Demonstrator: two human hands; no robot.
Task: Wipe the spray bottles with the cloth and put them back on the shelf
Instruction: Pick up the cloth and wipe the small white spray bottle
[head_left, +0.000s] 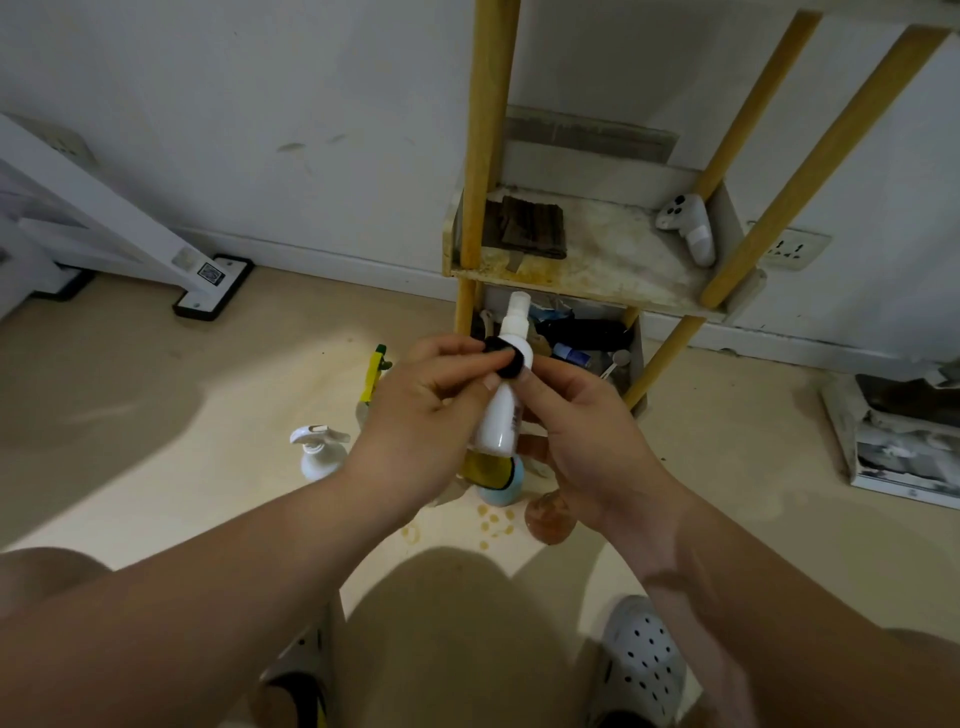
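1. A small white plastic spray bottle (500, 415) hangs in mid-air just in front of the lower tier of a tall shelf unit with yellow wooden posts and stained white boards (613, 249). Its nozzle tips up toward the shelf and its base points back at the person.
2. The right hand (587, 431) curls its fingers round the bottle's body from beneath, thumb laid on the front, apparently to steady it for wiping.
3. The left hand (415, 405) pinches a small black cloth wad (503, 359) between thumb and curled fingers and presses it to the bottle's shoulder, just under the spray head.
4. On the shelf's middle board lie a dark folded cloth (530, 228) by the near post and a white game controller (685, 228) at the far end. The bare stretch between them looks like room for returning bottles.
5. On the floor before the shelf's foot stand a white trigger spray bottle (317, 452), a pale blue round bottle (511, 491) and an amber round bottle (550, 514), the last two partly hidden under the hands. They seem to be waiting their turn.
6. With no bottle on that middle board, the job appears to be mid-wipe, with most of it still ahead.
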